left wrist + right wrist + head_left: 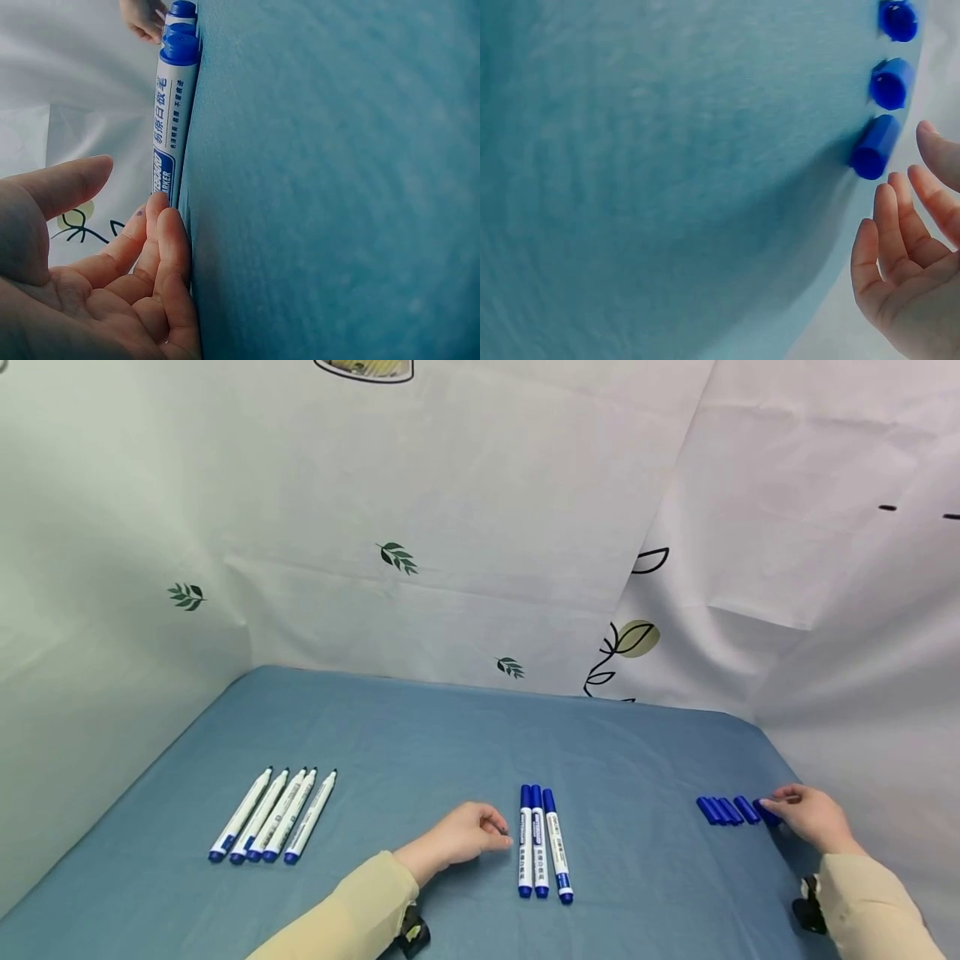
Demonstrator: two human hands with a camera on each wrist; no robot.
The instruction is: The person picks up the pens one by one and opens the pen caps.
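Three capped whiteboard markers [540,843] with white barrels and blue caps lie side by side mid-table. Just left of them is my left hand [467,835], thumb and fingers spread with nothing held. In the left wrist view its fingertips [174,225] are close beside the nearest marker [174,124]; contact is unclear. On the right, my right hand [813,818] is at the end of a row of loose blue marker caps [720,811]. Its fingers are relaxed and parted in the right wrist view, close to the nearest cap [876,148] but not around it.
Several uncapped white markers [273,814] lie in a slanted row on the left, dark tips pointing away. A blue cloth [420,735] covers the table. White printed curtains [450,485] hang at the back and sides, the right one close beyond my right hand.
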